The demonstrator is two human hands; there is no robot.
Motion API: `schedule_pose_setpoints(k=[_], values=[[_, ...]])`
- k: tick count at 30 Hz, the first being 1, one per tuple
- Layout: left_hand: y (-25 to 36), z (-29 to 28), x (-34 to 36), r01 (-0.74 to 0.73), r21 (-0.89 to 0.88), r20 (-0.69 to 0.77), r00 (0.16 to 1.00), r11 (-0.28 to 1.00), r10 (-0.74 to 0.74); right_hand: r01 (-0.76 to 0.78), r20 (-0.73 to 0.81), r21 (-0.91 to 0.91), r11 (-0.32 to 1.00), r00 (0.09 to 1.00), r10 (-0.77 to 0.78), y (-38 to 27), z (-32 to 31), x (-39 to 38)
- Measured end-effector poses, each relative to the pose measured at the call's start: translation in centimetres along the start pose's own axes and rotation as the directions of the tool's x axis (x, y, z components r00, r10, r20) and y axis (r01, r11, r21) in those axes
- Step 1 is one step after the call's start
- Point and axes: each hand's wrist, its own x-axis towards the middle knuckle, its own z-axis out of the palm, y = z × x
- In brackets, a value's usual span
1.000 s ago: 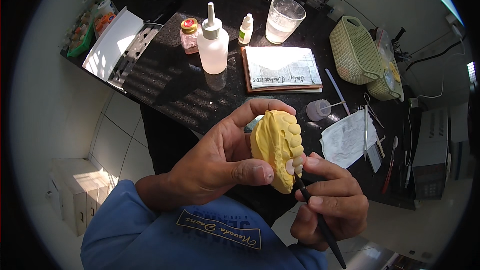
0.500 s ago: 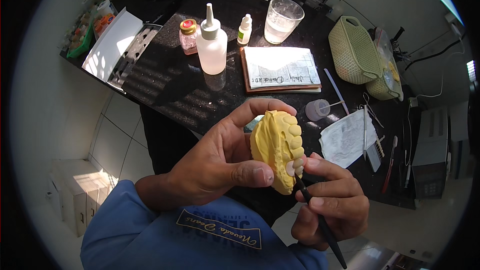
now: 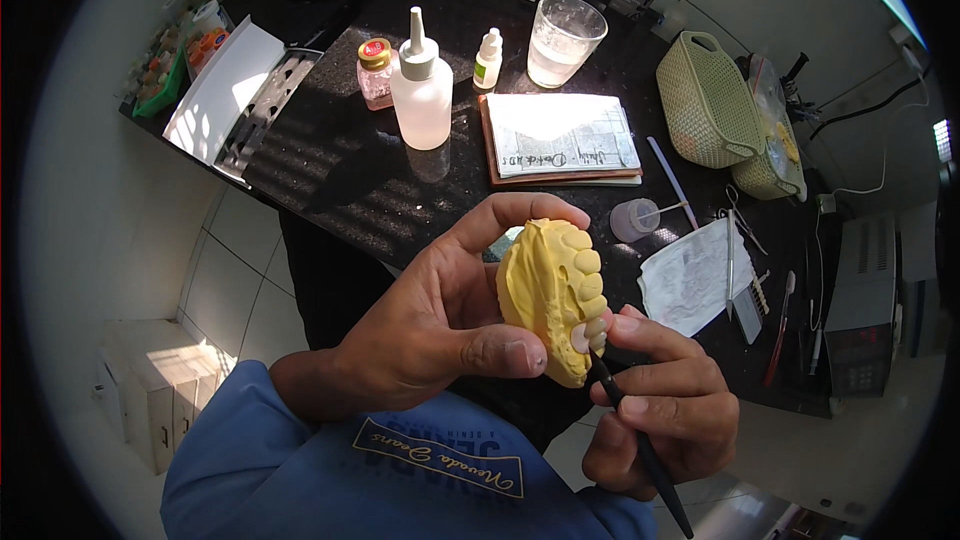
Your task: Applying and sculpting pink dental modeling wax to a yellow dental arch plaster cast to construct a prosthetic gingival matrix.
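Observation:
My left hand (image 3: 440,320) grips a yellow plaster dental model (image 3: 545,295), a cast of a row of teeth, with the thumb under it and the index finger curled over its top. Close on its right, my right hand (image 3: 660,410) holds a thin black brush (image 3: 640,440) like a pen. The brush tip touches a pale tooth at the lower right end of the cast. Both hands hover in front of the black worktop (image 3: 340,170).
On the worktop stand a white squeeze bottle (image 3: 422,85), a small red-capped jar (image 3: 375,70), a dropper bottle (image 3: 488,58), a clear cup (image 3: 563,38), a tiled pad (image 3: 560,135), a small lidded pot (image 3: 634,220), a paper towel with tools (image 3: 695,275) and woven baskets (image 3: 705,100).
The hands and cast stay nearly still; the brush tip shifts only slightly on the same tooth.

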Motion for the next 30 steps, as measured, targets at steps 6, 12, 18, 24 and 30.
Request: schedule_pose_setpoints(k=[6, 12, 18, 24, 30], values=[[0.0, -0.2, 0.0, -0.014, 0.024, 0.002, 1.000, 1.000, 0.013, 0.001, -0.009, 0.013, 1.000, 1.000, -0.001, 0.2, 0.1, -0.1], [0.2, 1.9, 0.4, 0.021, 0.027, -0.261, 0.965, 0.999, -0.014, 0.025, 0.054, -0.060, 0.998, 0.998, -0.022, -0.2, -0.2, -0.7], [0.1, 1.1, 0.2, -0.042, 0.089, -0.217, 0.974, 0.995, 0.061, -0.016, -0.255, -0.167, 0.986, 0.967, -0.028, 1.2, 0.2, -1.2], [-1.3, 0.1, 0.6, -0.142, 0.017, -0.079, 0.987, 0.990, 0.143, -0.136, -0.263, -0.137, 0.981, 0.960, 0.096, 2.0, 1.0, -1.2], [-1.7, 1.1, 0.8, -0.132, 0.092, -0.177, 0.973, 0.987, 0.147, -0.180, -0.205, -0.175, 0.968, 0.968, 0.143, 2.2, 1.1, -0.6]])
